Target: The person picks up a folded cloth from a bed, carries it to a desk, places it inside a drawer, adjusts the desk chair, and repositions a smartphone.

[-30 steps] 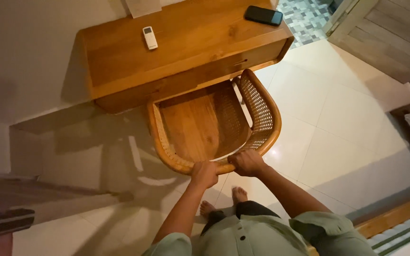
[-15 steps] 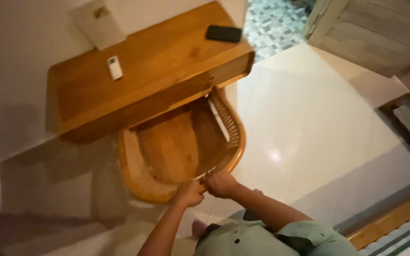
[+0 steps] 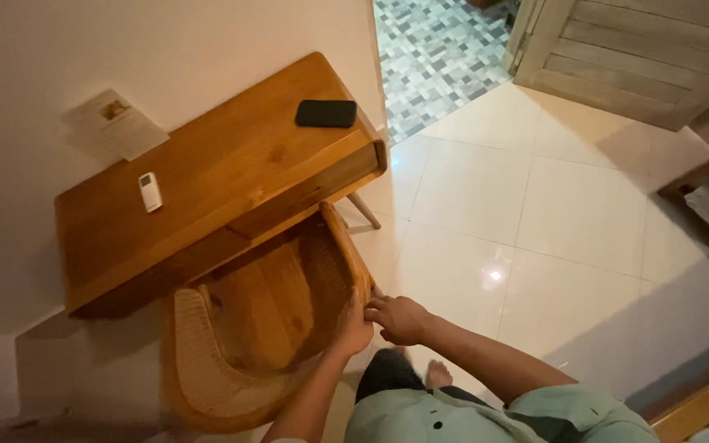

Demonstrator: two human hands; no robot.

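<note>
A wooden chair (image 3: 264, 312) with a woven cane back stands pushed partly under a wooden desk (image 3: 223, 172) set against the wall. My left hand (image 3: 355, 331) grips the chair's curved back rail at its right end. Just to the right, my right hand (image 3: 400, 318) is beside that rail; its fingertips touch the rail and the fingers are loosely apart, not wrapped around it. A black phone (image 3: 326, 113) and a small white remote (image 3: 150, 191) lie on the desk top.
A printed card (image 3: 115, 123) leans on the wall behind the desk. Glossy cream floor tiles (image 3: 535, 238) spread to the right. A slatted wooden door (image 3: 617, 49) stands open onto a mosaic floor (image 3: 436, 49). My bare foot (image 3: 436, 373) shows below.
The view has swung right and the chair has turned and slid further under the desk. My right hand has loosened from the back rail, while my left hand still grips it.
</note>
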